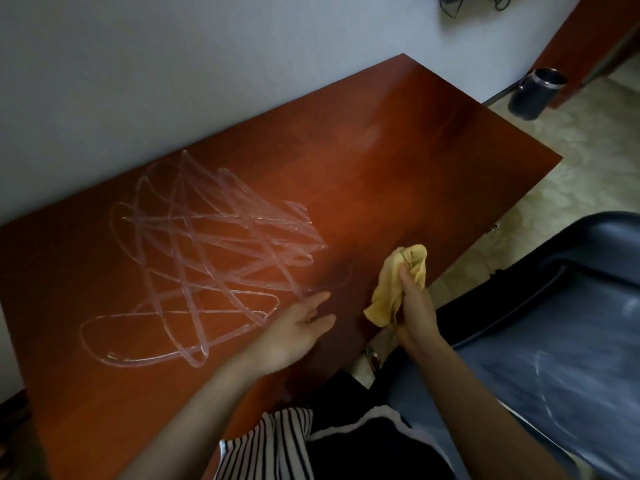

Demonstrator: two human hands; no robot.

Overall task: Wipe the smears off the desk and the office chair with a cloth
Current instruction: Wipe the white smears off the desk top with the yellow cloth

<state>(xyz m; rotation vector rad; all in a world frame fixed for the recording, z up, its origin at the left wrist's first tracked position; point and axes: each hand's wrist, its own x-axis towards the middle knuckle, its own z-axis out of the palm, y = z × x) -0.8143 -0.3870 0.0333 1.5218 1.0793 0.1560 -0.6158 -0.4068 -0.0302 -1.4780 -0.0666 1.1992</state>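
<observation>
In the left half of the frame, a big tangle of whitish scribbled smears (207, 258) lies on the shiny red-brown wooden counter (398, 168). Your left grip (294, 330) is just right of that tangle, low over the counter. Its fingers are straight and spread and hold nothing. I cannot tell if it touches the wood.

Next comes the soft yellow cloth (391, 289), bunched up above the counter's near edge, lower middle of the frame. Your right grip (415, 306) has its fingers curled round it. The cloth looks light and floppy, so it will likely fold and flap. Hold it as a fat wad in your palm and press it flat.

On the right is the dark blue-grey office chair (571, 323), with a thin pale smear (543, 379) on its seat. A dark round bin (536, 95) stands on the floor, upper right. Only your left grip is between the cloth and the tangle.
</observation>
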